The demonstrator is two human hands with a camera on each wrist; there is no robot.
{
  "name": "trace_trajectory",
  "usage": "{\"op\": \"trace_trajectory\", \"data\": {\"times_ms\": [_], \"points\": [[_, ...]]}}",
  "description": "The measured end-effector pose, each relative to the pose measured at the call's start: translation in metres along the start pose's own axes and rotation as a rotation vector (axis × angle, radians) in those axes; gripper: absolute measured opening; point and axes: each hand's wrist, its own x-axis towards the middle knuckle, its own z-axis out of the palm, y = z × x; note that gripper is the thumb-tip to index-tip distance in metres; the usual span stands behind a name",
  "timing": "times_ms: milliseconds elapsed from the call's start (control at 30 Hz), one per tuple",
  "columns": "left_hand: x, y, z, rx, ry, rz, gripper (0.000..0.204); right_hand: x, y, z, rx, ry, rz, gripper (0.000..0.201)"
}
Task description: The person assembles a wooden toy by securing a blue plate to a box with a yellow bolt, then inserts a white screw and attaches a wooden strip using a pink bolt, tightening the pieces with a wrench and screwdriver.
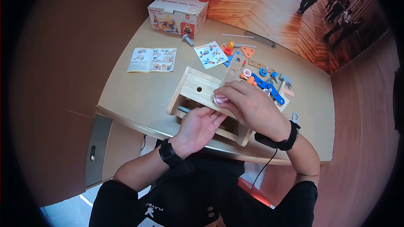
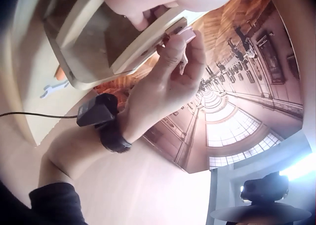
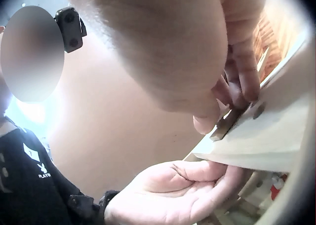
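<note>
A wooden toy bench [image 1: 190,85] with a round hole in its top board stands near the table's front edge. My right hand [image 1: 256,107] pinches a pale pink round piece [image 1: 220,99] over that top board. Under its fingertips, a wooden strip with holes [image 1: 234,70] lies partly hidden; its end [image 3: 228,125] shows in the right wrist view. Palm up, my left hand [image 1: 197,129] reaches beneath the board, fingers extended and their tips hidden. A blue-grey threaded bolt [image 1: 184,109] is inside the bench, left of that hand.
Toy parts crowd the right side: a blue perforated strip [image 1: 275,94], a hammer [image 1: 284,80], an orange triangle [image 1: 248,51] and a grey wrench [image 1: 295,117]. Behind are an open booklet [image 1: 151,60], an instruction card [image 1: 210,54], a grey bolt [image 1: 188,40] and the toy's carton [image 1: 178,14].
</note>
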Motion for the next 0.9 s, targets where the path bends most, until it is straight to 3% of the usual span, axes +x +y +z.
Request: {"op": "trace_trajectory", "data": {"times_ms": [133,233,300,400,533,600,733,833,900], "points": [[-0.005,0.002,-0.006,-0.076,-0.043,0.013,0.042,0.001,-0.002,-0.005,-0.05,-0.026,-0.009,0.027],[-0.004,0.001,-0.008,-0.112,-0.19,0.039,0.046,0.002,-0.002,-0.006,-0.108,-0.064,-0.054,0.029],[-0.006,0.002,0.007,-0.165,-0.068,0.065,0.038,0.005,-0.006,-0.008,-0.156,-0.04,-0.053,0.025],[-0.004,-0.004,0.011,-0.001,-0.07,0.1,0.045,0.01,-0.01,-0.013,-0.269,-0.115,0.009,0.024],[0.003,-0.008,-0.009,0.075,-0.166,0.121,0.043,0.015,-0.001,-0.003,-0.407,-0.067,-0.044,0.033],[0.003,-0.007,-0.008,0.084,-0.111,0.128,0.038,0.015,0.003,-0.002,-0.507,-0.191,-0.01,0.039],[0.001,0.006,0.01,0.118,-0.027,0.055,0.037,0.018,-0.008,-0.016,-0.355,-0.015,-0.108,0.041],[0.003,0.007,0.015,0.108,0.046,0.032,0.038,0.01,0.006,-0.002,-0.319,-0.04,-0.189,0.038],[0.005,0.009,0.015,0.082,0.017,0.011,0.038,0.01,0.006,-0.005,-0.383,-0.088,-0.144,0.035]]}}
